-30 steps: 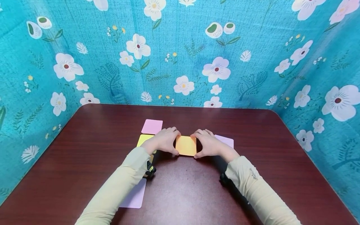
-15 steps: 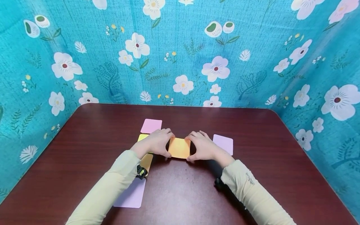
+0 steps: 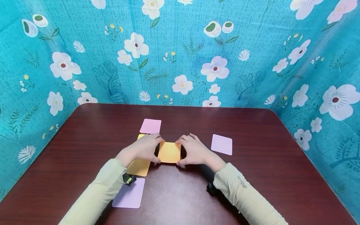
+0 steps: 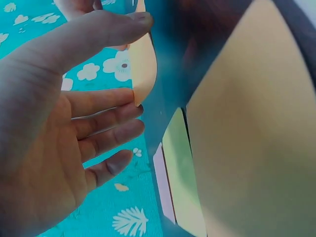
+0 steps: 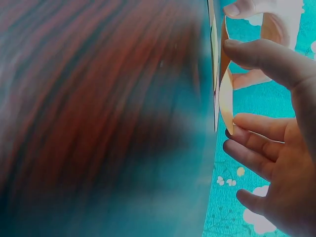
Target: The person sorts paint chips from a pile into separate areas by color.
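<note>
- My left hand (image 3: 142,150) and my right hand (image 3: 194,153) held one orange card (image 3: 169,152) between them, just above the dark worktop (image 3: 253,175).
- Left fingers (image 4: 106,111) pinched the card's left edge: thumb at the near corner, fingertips on the far edge. In the left wrist view the card bowed slightly between thumb and fingertips.
- Right fingers (image 5: 256,126) gripped the opposite edge in the same way, thumb near, fingertips far. The right wrist view showed the card edge-on and curved, with the left hand beyond it.
- Both sets of fingers were curled and clamped on the card; neither hand was free.
- A second orange card (image 3: 139,167) lay flat under and just behind my left wrist, partly covered by it.
- A yellow card (image 3: 140,136) showed only as a corner past my left fingertips; the left wrist view showed it lying beside the second orange card's edge.
- A pink card (image 3: 150,126) lay flat beyond my left fingers, just past the yellow one.
- A lilac card (image 3: 222,144) lay to the right of my right hand, apart from it.
- Another lilac card (image 3: 129,197) lay near my left forearm, on the side closest to me, partly under the sleeve (image 3: 95,193).
- Blue floral cloth (image 3: 180,53) walled the worktop on three sides.
</note>
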`<action>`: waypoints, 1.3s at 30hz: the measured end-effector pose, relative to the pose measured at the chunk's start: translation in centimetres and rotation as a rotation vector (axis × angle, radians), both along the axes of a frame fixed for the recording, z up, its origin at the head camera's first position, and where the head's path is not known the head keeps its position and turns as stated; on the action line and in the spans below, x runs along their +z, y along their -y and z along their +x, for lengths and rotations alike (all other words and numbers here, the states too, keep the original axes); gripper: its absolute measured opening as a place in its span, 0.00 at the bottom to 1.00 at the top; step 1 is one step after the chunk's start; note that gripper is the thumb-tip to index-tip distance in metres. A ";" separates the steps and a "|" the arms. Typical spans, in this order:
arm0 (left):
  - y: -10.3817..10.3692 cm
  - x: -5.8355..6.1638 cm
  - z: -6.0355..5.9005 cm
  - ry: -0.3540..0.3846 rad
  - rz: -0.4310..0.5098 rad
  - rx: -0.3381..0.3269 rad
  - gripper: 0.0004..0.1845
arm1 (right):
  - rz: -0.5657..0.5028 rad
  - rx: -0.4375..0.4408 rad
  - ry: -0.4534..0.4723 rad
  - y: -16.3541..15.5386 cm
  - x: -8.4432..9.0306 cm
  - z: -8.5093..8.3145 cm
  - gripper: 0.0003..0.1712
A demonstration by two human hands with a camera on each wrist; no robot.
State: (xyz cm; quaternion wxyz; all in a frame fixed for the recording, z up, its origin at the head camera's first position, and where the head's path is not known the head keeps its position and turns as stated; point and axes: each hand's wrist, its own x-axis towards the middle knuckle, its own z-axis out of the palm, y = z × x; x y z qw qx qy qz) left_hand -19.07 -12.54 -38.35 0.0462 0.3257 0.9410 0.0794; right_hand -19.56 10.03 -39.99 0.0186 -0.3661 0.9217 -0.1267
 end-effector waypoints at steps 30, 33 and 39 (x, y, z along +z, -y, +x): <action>6.4 -0.1 4.1 0.097 0.064 0.182 0.34 | 0.076 0.039 -0.048 6.7 0.8 2.5 0.38; 6.8 0.1 4.2 0.092 0.055 0.173 0.33 | 0.100 0.040 -0.063 7.3 0.7 2.5 0.38; 7.7 0.1 4.6 0.097 0.049 0.180 0.33 | 0.124 0.037 -0.080 8.1 0.4 2.8 0.38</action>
